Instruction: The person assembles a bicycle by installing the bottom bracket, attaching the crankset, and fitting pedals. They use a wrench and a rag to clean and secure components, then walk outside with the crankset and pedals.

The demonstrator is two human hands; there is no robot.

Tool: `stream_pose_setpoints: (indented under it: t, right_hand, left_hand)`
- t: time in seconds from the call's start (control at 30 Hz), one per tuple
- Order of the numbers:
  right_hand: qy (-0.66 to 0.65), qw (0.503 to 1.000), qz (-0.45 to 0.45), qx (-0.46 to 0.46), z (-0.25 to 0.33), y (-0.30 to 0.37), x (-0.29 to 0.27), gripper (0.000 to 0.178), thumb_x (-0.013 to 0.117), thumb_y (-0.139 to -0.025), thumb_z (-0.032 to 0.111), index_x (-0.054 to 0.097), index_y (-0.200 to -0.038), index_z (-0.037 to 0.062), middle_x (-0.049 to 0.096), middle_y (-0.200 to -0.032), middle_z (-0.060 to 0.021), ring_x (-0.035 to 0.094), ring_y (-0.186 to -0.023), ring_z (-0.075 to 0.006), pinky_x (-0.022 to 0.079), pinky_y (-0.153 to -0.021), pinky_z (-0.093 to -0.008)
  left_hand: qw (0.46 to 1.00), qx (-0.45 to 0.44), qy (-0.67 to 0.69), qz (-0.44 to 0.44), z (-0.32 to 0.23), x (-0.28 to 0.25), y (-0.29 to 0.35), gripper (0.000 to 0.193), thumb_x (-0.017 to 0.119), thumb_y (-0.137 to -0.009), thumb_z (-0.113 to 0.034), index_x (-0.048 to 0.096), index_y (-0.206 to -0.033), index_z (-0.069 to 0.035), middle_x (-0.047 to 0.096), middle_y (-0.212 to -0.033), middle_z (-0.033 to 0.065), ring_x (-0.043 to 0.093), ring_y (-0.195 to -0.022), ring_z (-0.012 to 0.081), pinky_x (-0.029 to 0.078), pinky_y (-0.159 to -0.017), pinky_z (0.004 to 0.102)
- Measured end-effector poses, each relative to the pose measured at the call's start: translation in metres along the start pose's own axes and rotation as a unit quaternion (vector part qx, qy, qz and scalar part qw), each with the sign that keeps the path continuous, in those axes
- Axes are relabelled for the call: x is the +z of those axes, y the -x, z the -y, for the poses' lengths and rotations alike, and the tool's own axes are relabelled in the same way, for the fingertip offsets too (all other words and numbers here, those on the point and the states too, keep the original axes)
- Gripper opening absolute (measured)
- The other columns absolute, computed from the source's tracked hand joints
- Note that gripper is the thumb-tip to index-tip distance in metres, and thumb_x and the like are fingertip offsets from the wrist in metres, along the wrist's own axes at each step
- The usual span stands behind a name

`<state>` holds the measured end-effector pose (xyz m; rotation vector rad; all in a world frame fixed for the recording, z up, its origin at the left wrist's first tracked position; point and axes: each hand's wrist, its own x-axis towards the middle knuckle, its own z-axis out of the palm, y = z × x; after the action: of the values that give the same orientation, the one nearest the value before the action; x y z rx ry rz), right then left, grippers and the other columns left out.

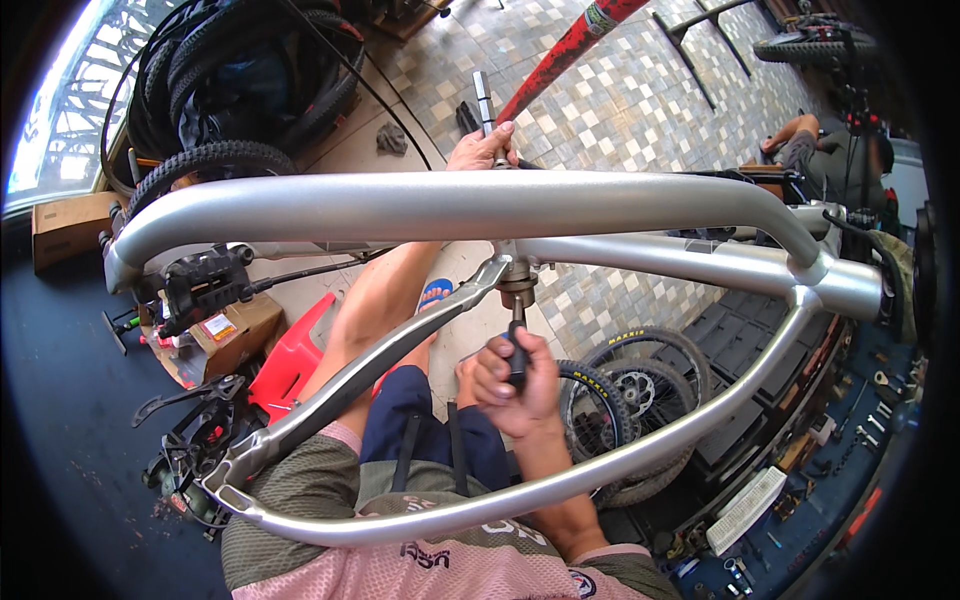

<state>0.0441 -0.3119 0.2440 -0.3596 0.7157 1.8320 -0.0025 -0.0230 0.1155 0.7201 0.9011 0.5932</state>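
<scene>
The frame [430,207] lies between the hands. The right hand [522,388] grips a black handle [517,355] in line with the cup [518,291] at mid-frame, likely to keep it square; past the frame's far edge, the left hand [483,150] wraps the rod [483,97], probably steadying that side.

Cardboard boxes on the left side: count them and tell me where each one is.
2: one box just below the bright window, another box beside the red plastic object. More may be hidden.
</scene>
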Motion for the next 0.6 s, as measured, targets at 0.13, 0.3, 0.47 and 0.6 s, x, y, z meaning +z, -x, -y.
stream_pose_setpoints:
  t: [0.13,0.3,0.47,0.6]
  right_hand:
    - [0.261,0.960,-0.096,0.039,0.031,0.022,0.013,0.033,0.058,-0.101,0.039,0.062,-0.104,0.0063,0.062,-0.073,-0.0079,0.057,-0.054,-0.0196,0.046,-0.050,-0.0315]
    - [0.912,0.322,-0.206,-0.149,0.016,0.043,0.077,0.062,0.064,-0.098,0.045,0.059,-0.136,-0.0045,0.068,-0.077,-0.0139,0.065,-0.057,-0.0256,0.058,-0.059,-0.0364]
    - [0.970,-0.113,-0.180,-0.121,-0.018,0.009,0.076,0.073,0.073,-0.088,0.047,0.060,-0.131,-0.0105,0.069,-0.088,-0.0101,0.071,-0.078,-0.0249,0.058,-0.064,-0.0380]
    - [0.972,-0.123,-0.169,-0.110,-0.005,0.002,0.076,0.053,0.069,-0.093,0.037,0.066,-0.119,-0.0097,0.069,-0.082,-0.0107,0.070,-0.068,-0.0258,0.057,-0.061,-0.0377]
  left_hand:
    - [0.999,0.018,0.028,0.006,0.002,0.005,0.000,0.039,0.067,-0.103,-0.040,0.065,-0.081,-0.008,0.068,-0.071,0.0047,0.064,-0.057,0.0136,0.053,-0.055,0.0310]
    - [0.997,0.025,0.068,0.000,0.005,0.006,0.001,0.038,0.073,-0.098,-0.041,0.060,-0.090,-0.006,0.067,-0.074,0.0068,0.065,-0.058,0.0166,0.062,-0.057,0.0373]
    - [0.995,0.017,0.097,0.000,0.008,0.005,0.001,0.030,0.074,-0.097,-0.031,0.061,-0.092,-0.005,0.066,-0.076,0.0060,0.065,-0.063,0.0154,0.063,-0.060,0.0380]
    - [0.992,-0.050,0.120,-0.004,-0.002,0.009,0.006,0.019,0.069,-0.095,-0.018,0.064,-0.083,-0.005,0.066,-0.077,0.0073,0.064,-0.063,0.0162,0.060,-0.059,0.0375]
